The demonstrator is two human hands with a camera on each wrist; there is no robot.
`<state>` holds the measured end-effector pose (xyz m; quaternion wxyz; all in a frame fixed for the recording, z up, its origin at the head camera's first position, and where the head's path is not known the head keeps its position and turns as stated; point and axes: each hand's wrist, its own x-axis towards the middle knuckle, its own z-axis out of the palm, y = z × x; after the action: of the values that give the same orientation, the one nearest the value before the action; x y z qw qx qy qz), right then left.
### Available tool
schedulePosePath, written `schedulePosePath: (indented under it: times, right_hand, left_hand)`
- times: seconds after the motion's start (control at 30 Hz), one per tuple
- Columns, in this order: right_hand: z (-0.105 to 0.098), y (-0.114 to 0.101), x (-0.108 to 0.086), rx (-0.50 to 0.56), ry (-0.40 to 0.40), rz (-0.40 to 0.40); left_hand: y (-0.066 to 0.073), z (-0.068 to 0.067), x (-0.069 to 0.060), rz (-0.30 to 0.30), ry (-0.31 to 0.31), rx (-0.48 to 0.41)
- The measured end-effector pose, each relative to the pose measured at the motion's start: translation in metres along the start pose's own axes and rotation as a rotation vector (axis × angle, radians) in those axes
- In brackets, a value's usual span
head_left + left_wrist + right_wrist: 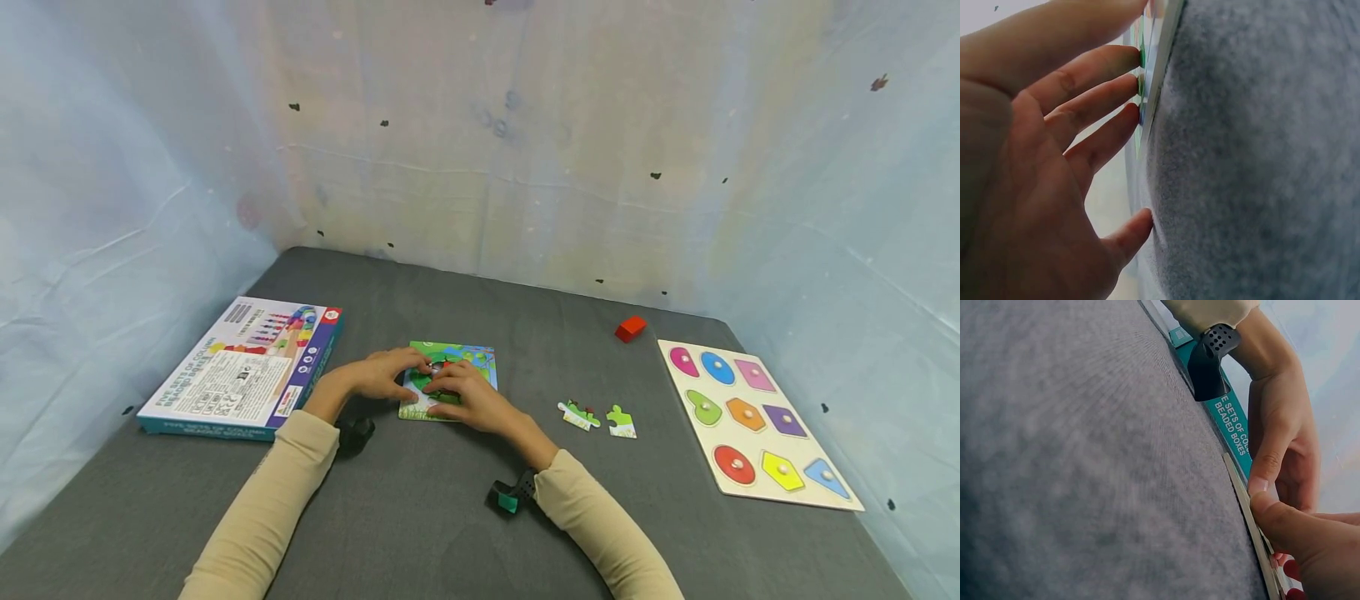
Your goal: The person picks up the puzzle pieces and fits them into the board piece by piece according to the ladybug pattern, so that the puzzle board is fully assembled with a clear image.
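Observation:
A small jigsaw puzzle board [483,357], green and blue with a red and black figure partly covered by fingers, lies flat on the grey table. My left hand [380,375] is at its left side, fingertips resting on the picture; in the left wrist view, the little finger of the left hand [1047,187] touches the cloth beside the board. From the right, my right hand [476,400] presses its fingers and thumb on the board. The right thumb [1285,525] meets the left thumb near the board's edge. Whether a loose piece lies under the fingertips is hidden.
Two groups of loose puzzle pieces, a joined piece [579,415] and a single piece [622,422], lie to the right. Beyond them are a red block [631,328] and a shape board [720,433] with knobbed shapes. A beaded-toy box [240,367] lies on the left.

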<state>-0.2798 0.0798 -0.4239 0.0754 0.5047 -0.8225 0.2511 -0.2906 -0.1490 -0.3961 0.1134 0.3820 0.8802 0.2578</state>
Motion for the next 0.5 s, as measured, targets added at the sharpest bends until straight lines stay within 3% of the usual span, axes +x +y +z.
schedulePosePath:
  times: [0.5]
  right_hand:
    - [-0.0016, -0.0012, -0.0007, -0.007, -0.057, -0.006]
  left_hand:
    - [0.0086, 0.0035, 0.0042, -0.082, 0.015, 0.052]
